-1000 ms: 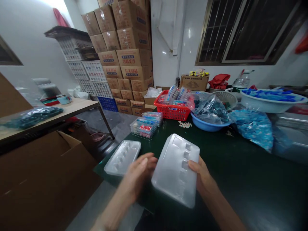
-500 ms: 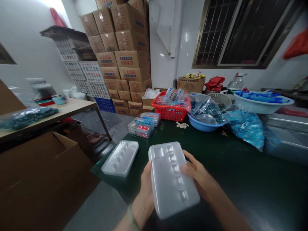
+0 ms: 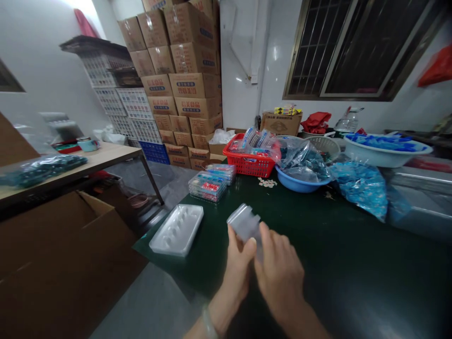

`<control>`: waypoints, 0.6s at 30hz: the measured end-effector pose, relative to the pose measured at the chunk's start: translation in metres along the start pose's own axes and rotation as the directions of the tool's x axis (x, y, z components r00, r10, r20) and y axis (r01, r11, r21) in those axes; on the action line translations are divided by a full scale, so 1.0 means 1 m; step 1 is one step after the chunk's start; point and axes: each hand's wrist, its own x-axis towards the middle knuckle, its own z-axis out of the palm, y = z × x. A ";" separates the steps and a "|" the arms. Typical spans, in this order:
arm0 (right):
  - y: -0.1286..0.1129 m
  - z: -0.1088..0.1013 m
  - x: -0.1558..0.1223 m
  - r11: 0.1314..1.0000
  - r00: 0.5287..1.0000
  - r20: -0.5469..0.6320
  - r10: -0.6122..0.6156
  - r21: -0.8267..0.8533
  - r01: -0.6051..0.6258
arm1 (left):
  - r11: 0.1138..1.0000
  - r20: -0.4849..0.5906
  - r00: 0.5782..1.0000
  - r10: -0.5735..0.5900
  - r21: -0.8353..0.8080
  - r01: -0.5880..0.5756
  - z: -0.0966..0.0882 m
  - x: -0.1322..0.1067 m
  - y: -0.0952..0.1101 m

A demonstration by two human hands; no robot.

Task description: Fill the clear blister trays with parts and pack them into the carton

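Above the green table, my left hand and my right hand both grip a stack of translucent plastic blister trays. The stack is tilted so that a narrow end and its layered edges face me. My left thumb and fingers pinch its near left side, and my right fingers wrap round its right side. Much of the stack is hidden behind the hands and slightly blurred. To the left, a similar moulded plastic tray lies on the table near its edge, touched by neither hand.
Filled clear packs lie behind the loose tray. Farther back stand a red basket of packs and a blue basin with bagged items. An open cardboard box is at lower left. Stacked cartons stand by the wall.
The tray stack, earlier showing its broad face with a row of small recesses, has been turned on edge. My hands have come closer together around it. The loose tray stays put.
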 end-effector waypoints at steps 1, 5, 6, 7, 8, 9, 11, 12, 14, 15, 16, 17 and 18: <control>-0.006 0.004 -0.008 0.999 0.999 0.023 -0.040 -0.007 0.040 | 0.998 -0.044 0.998 -0.043 -0.047 0.041 -0.002 -0.002 -0.002; -0.016 -0.004 -0.020 0.985 0.986 0.144 -0.081 0.166 0.057 | 0.970 -0.097 0.973 -0.209 -0.151 0.193 -0.014 -0.007 -0.002; -0.015 -0.010 -0.017 0.976 0.978 0.202 -0.054 0.215 0.009 | 0.966 -0.070 0.972 -0.224 -0.145 0.212 -0.017 -0.008 -0.002; -0.014 -0.017 -0.012 0.966 0.965 0.263 -0.010 0.252 -0.058 | 0.968 -0.050 0.973 -0.225 -0.128 0.217 -0.019 -0.009 -0.001; -0.012 -0.023 -0.006 0.951 0.943 0.331 0.040 0.278 -0.138 | 0.972 -0.040 0.976 -0.214 -0.106 0.209 -0.022 -0.009 -0.001; -0.011 -0.029 0.000 0.928 0.911 0.402 0.091 0.297 -0.223 | 0.978 -0.035 0.980 -0.197 -0.082 0.194 -0.024 -0.010 -0.002; -0.009 -0.036 0.010 0.866 0.832 0.536 0.144 0.339 -0.368 | 0.985 -0.022 0.986 -0.165 -0.055 0.163 -0.027 -0.010 -0.005; -0.008 -0.039 0.014 0.832 0.795 0.590 0.140 0.365 -0.418 | 0.987 -0.001 0.988 -0.156 -0.051 0.156 -0.028 -0.010 -0.006; -0.007 -0.041 0.017 0.784 0.744 0.660 0.105 0.405 -0.470 | 0.987 0.048 0.988 -0.148 -0.049 0.150 -0.028 -0.011 -0.006; -0.005 -0.041 0.018 0.775 0.731 0.676 0.089 0.414 -0.477 | 0.988 0.065 0.987 -0.147 -0.046 0.150 -0.028 -0.011 -0.005; -0.004 -0.041 0.018 0.771 0.722 0.688 0.076 0.418 -0.480 | 0.988 0.076 0.986 -0.148 -0.039 0.152 -0.027 -0.011 -0.003; -0.002 -0.041 0.018 0.770 0.712 0.699 0.066 0.418 -0.482 | 0.988 0.081 0.985 -0.150 -0.030 0.153 -0.027 -0.012 -0.002; -0.001 -0.041 0.018 0.769 0.702 0.709 0.059 0.416 -0.485 | 0.988 0.084 0.985 -0.153 -0.023 0.156 -0.026 -0.012 0.000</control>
